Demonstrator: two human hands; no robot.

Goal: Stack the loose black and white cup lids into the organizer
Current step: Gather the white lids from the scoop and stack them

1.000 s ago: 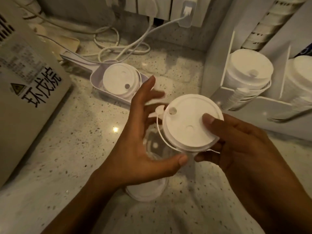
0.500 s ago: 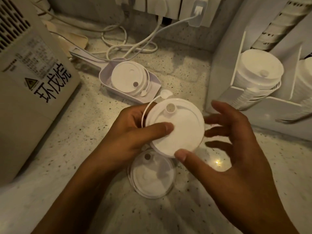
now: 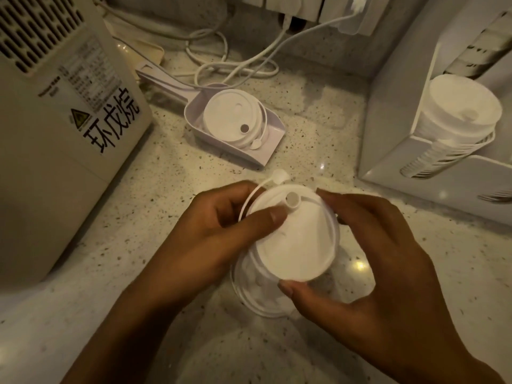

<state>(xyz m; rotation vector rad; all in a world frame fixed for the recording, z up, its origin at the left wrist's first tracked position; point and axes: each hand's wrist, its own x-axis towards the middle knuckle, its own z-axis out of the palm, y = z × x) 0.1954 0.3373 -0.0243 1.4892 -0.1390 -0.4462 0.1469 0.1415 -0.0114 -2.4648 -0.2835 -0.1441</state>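
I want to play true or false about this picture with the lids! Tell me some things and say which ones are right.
1. Both hands hold the same white lid. True: the left hand and right hand both grip its edge.
2. The held lid is black. False: it is white.
3. Another lid lies in the scoop on the counter. True: the lid in the scoop sits there.
4. The organizer on the right is empty. False: a stack of white lids fills one slot.
5. A second lid lies on the counter under the held one. True.
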